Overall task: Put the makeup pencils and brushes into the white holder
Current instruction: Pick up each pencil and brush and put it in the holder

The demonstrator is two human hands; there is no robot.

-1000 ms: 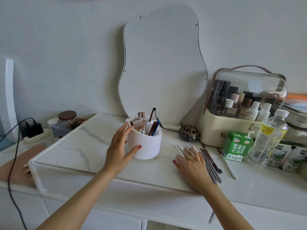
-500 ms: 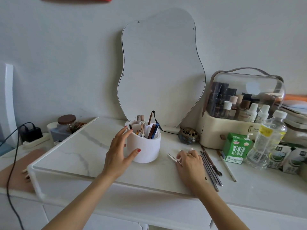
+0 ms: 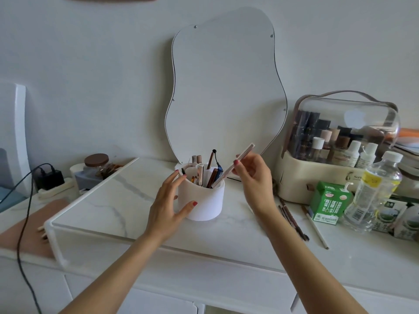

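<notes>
Right hand (image 3: pixel 254 177) pinches a pale slim pencil (image 3: pixel 235 165) between thumb and fingertips, tilted, its lower tip already inside the rim of the holder (image 3: pixel 201 200), upper end pointing up and right toward the mirror (image 3: pixel 224 87). Left hand (image 3: pixel 167 202) braces the holder's left side: fingers spread, thumb low on the wall, fingertips near the rim, not clamped on anything. Holder stands mid-counter (image 3: pixel 127 200) and already carries several pencils and brushes, upright or leaning.

Step in hand, as I judge it: dropping this pencil in. Next move calls for letting the shaft slide down among the others, then releasing without tipping the holder.

More remains: a loose bunch of pencils (image 3: pixel 292 220) and one thin brush (image 3: pixel 316 230) lie flat on the counter right of the holder, beside the green carton (image 3: pixel 330 202). Task part done.
</notes>
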